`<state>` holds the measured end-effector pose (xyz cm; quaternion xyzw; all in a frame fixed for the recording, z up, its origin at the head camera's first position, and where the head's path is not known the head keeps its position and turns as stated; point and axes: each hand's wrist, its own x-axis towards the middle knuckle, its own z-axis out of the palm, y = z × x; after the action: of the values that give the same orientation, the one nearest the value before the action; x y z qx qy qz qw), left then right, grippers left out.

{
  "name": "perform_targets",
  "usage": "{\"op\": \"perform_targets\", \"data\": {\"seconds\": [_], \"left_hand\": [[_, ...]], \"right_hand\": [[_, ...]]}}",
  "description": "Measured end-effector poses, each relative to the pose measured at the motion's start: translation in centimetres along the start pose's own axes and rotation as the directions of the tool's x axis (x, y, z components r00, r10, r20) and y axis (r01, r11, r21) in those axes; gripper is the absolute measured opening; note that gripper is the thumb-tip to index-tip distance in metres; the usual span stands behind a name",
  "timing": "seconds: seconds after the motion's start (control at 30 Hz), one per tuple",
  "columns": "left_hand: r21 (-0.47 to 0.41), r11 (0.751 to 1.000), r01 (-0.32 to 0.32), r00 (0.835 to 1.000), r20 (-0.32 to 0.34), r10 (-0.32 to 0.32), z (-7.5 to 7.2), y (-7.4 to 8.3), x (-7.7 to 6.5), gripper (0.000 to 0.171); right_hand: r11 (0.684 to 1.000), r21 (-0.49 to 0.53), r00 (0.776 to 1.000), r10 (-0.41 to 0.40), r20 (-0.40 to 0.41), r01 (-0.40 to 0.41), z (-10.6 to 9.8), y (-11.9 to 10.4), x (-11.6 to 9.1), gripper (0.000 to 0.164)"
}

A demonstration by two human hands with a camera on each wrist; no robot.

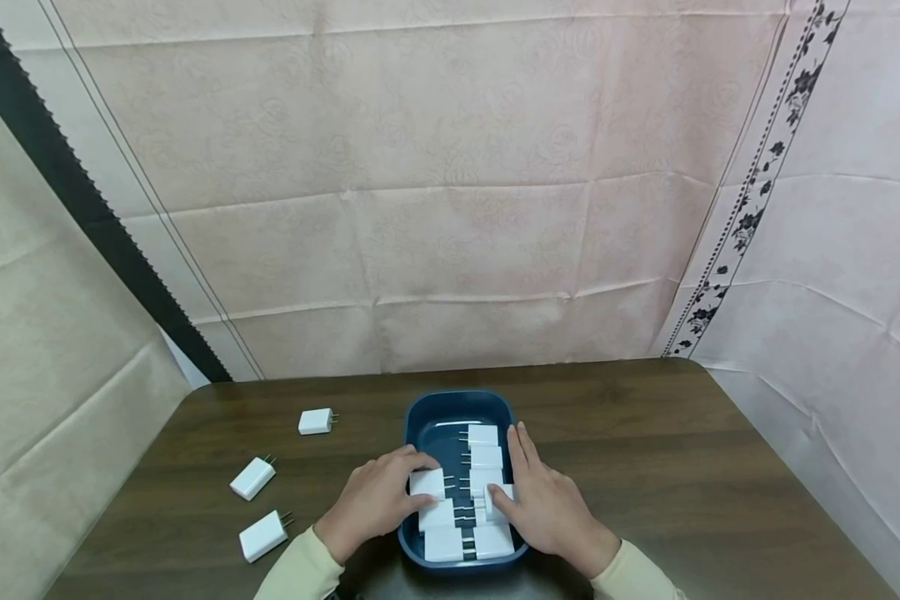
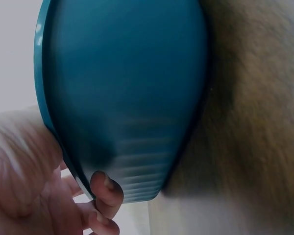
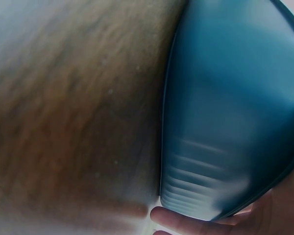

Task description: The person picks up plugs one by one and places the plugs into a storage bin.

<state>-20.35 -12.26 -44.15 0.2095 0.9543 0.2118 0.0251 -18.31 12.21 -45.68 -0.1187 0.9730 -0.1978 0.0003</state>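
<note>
Pinched 1 white adapter [image 1: 427, 483] in left hand [image 1: 377, 497], inside blue tray [image 1: 437, 435] near its left wall, likely to keep it in line; had right hand [image 1: 553, 507] fingers straight along the right rim, thumb touching 1 raised adapter [image 1: 490, 503], perhaps for steadying; showed 2 columns, prongs inward, presumably to save room; included 3 loose adapters [image 1: 262, 536] on bench [image 1: 630, 433], left of tray.

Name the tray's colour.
Blue: the tray shows best in the head view.
</note>
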Motion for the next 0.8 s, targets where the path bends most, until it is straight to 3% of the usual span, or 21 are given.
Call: {"op": "perform_targets", "data": {"seconds": [0.5,0.8], "left_hand": [[0.033,0.998,0.059,0.997,0.040,-0.060,-0.07,0.62,0.49,0.040],[0.048,0.998,0.047,0.997,0.066,-0.050,-0.23,0.75,0.49,0.040]], "right_hand": [[1.000,-0.002,1.000,0.004,0.007,-0.004,-0.05,-0.03,0.07,0.087],[1.000,0.002,1.000,0.006,0.008,-0.006,-0.09,-0.02,0.02,0.087]]}}
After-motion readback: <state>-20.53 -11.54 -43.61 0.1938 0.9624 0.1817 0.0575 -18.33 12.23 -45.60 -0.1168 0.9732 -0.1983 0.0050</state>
